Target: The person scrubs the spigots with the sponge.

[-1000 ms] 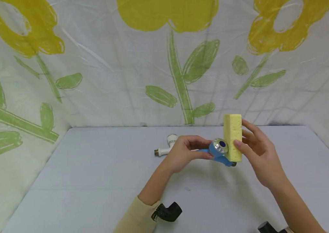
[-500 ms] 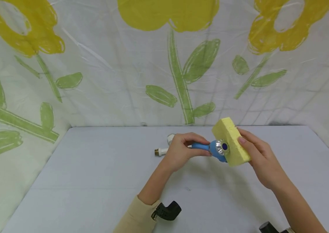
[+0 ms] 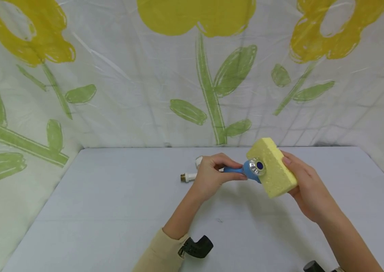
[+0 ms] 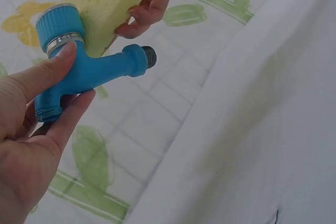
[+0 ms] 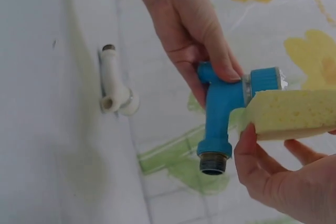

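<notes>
A blue plastic water tap [image 4: 86, 72] with a ribbed knob and a dark threaded end is held above the table. My left hand [image 3: 208, 175] pinches its body between thumb and fingers. My right hand [image 3: 309, 187] grips a yellow sponge [image 3: 273, 170] by its right side. The sponge stands tilted against the tap's knob end, and in the head view it hides part of the tap. In the right wrist view the sponge [image 5: 294, 111] lies close along the knob, with my right fingers [image 5: 249, 156] under it.
A white tap [image 5: 115, 85] with a brass-coloured threaded end lies on the white table [image 3: 110, 196], partly behind my left hand in the head view. Behind the table hangs a white sheet [image 3: 120, 94] painted with flowers.
The sponge has gone from upright to tilted, its lower end swinging right and towards me. The tap has turned in my left hand, its knob face now pointing more to the right.
</notes>
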{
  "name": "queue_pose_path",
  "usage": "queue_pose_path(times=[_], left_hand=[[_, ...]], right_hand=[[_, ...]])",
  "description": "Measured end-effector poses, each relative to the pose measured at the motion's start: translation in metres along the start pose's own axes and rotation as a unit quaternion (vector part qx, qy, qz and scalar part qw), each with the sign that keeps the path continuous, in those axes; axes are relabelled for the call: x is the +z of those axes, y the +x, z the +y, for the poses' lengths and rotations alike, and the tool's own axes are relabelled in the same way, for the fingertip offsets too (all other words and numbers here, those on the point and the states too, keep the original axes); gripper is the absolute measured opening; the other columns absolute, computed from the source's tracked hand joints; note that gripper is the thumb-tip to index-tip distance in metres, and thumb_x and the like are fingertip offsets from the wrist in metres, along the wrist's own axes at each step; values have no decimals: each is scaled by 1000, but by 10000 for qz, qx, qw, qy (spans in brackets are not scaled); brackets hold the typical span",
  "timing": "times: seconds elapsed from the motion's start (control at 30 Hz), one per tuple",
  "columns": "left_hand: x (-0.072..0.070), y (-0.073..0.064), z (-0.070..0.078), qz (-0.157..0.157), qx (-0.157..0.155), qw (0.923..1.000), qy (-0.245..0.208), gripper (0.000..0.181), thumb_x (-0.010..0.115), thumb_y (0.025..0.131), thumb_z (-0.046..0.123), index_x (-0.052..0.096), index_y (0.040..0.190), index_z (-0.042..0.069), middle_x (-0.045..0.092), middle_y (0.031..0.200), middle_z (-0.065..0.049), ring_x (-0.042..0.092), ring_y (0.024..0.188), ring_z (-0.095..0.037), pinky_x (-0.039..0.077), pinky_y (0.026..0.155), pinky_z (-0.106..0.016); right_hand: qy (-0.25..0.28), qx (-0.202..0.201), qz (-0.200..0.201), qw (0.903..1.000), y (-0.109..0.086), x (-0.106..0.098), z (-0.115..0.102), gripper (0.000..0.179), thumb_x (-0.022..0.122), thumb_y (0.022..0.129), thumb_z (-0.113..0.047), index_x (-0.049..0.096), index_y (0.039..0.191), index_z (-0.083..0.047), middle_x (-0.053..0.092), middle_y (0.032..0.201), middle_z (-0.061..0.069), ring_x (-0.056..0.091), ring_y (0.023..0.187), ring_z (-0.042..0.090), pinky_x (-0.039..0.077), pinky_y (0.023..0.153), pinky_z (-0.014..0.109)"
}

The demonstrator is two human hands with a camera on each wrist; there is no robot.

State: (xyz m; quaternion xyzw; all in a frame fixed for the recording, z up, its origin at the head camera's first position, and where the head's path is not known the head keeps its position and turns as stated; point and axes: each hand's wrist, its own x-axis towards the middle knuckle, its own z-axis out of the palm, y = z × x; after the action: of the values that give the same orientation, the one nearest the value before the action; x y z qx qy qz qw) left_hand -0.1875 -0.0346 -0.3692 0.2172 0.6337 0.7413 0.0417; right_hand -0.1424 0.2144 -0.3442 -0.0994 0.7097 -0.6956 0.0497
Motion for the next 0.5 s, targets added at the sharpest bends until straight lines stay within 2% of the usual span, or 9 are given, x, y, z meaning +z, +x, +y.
queue_pose_path(times=[0.17,0.33,0.5], left_hand=[[0,1,1,172,82,9997,118,23,85,78,-16,77,99,-14,75,91,-5,70,87,-8,62,76,-24],[-1,2,1,229,69,9995,189,23,85,77,-16,77,99,-13,75,92,-7,70,87,-10,62,75,-24],[1,0,2,-10,-12,9998,176,24,85,77,-15,76,99,-14,72,94,-18,70,94,-31,61,76,-23]], right_hand=[[72,89,-106,9999,1,-1,-1,41,35,117,-29,45,157,-27,60,125,1,64,95,18,61,74,30],[63,32,-147,9999,2,-1,-4,42,36,117,-26,44,158,-31,58,125,4,64,91,20,61,69,32],[167,29,-151,9997,3,-1,-4,42,35,117,-26,45,158,-31,60,126,2,65,94,19,60,71,32]])
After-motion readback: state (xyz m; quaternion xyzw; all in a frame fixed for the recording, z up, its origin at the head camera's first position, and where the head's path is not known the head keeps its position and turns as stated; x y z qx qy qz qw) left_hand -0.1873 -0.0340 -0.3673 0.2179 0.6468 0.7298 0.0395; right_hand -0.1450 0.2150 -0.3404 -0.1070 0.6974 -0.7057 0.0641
